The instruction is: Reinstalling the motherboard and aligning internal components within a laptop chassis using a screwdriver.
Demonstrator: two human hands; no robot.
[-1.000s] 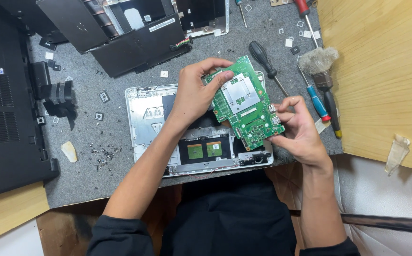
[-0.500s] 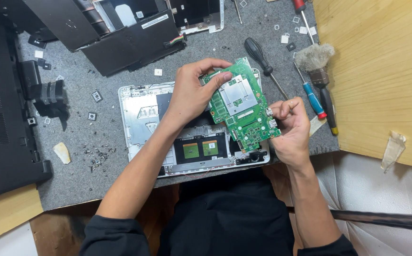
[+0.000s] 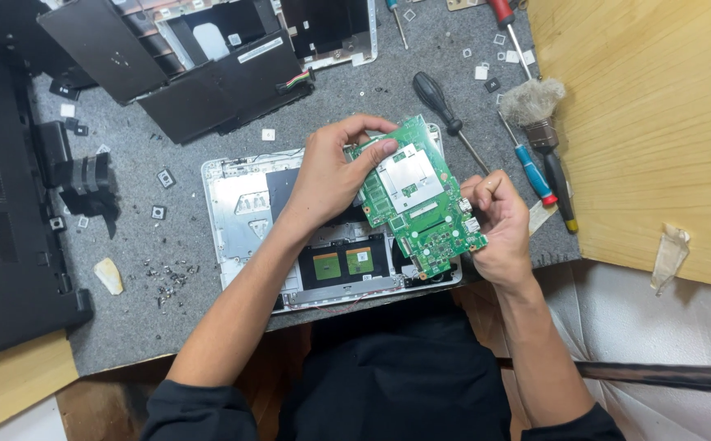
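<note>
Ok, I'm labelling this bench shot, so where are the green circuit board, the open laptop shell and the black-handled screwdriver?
green circuit board [image 3: 415, 196], head view, on its silver shield plate.
open laptop shell [image 3: 237, 214], head view, on the bare metal left part.
black-handled screwdriver [image 3: 432, 92], head view, on its handle.

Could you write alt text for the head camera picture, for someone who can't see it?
Seen from above, a person's left hand and right hand hold a green circuit board over an opened white laptop shell on a grey mat. Screwdrivers and a small brush lie to the right, black laptop parts behind.
</note>
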